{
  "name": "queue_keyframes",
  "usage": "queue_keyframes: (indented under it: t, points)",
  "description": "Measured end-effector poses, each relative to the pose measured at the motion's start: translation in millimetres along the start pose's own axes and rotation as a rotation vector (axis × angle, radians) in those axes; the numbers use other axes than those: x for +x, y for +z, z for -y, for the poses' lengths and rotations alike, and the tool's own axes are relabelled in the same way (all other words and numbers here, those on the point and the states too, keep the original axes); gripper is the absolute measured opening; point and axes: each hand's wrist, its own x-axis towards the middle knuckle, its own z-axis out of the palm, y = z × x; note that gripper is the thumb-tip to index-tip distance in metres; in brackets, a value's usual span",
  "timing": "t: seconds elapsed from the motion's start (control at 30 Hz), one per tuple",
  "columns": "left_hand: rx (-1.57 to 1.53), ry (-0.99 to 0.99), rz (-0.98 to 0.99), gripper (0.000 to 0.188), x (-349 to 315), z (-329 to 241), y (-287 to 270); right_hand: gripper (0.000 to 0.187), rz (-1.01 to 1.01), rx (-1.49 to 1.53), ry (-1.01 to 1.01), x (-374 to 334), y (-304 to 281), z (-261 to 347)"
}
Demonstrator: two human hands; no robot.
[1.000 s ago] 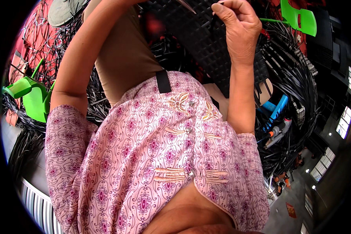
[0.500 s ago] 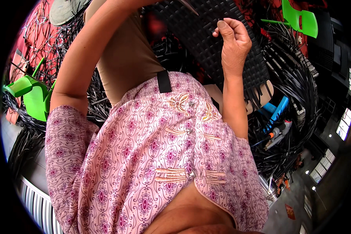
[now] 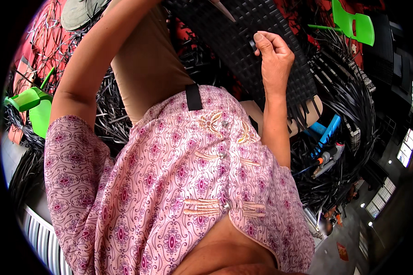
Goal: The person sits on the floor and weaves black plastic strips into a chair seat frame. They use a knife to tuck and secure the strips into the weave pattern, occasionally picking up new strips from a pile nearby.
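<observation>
Black woven plastic wicker work (image 3: 280,59) slopes across the upper middle, over my lap, with loose strip ends at its lower right edge. My right hand (image 3: 275,52) is above it, thumb and fingers pinched together on the end of a black strip (image 3: 252,44). From the top edge a pointed metal blade (image 3: 225,11) reaches in over the weave, left of my right hand and apart from it. My left forearm (image 3: 114,32) rises out of the picture at the top; my left hand is beyond the edge, so what it holds is hidden.
Tangled black strips (image 3: 339,91) lie right and left of me. At the right are a blue plastic thing (image 3: 328,130) and a tool with an orange part (image 3: 330,158). Green plastic chairs (image 3: 360,27) stand at the upper right and left (image 3: 41,117). A grey-green round thing (image 3: 80,13) is at the upper left.
My right hand has come a little lower, toward me, and the strip end at its fingers shows more. The blade has shifted slightly down and right. My left elbow has swung outward.
</observation>
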Motion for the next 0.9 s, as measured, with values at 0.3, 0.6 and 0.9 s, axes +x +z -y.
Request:
queue_keyframes:
  t: [0.3, 0.6, 0.9]
  points:
    - [0.123, 0.180, -0.024, 0.023, 13, -1, 27, 0.012, 0.000, -0.299, -0.027, 0, 3, 6]
    - [0.120, 0.210, -0.052, 0.026, 4, -11, 20, 0.014, 0.041, -0.591, -0.025, 2, 10, 26]
    - [0.207, 0.102, -0.071, 0.027, -1, -13, 9, 0.014, 0.029, -0.695, -0.446, 22, 29, -1]
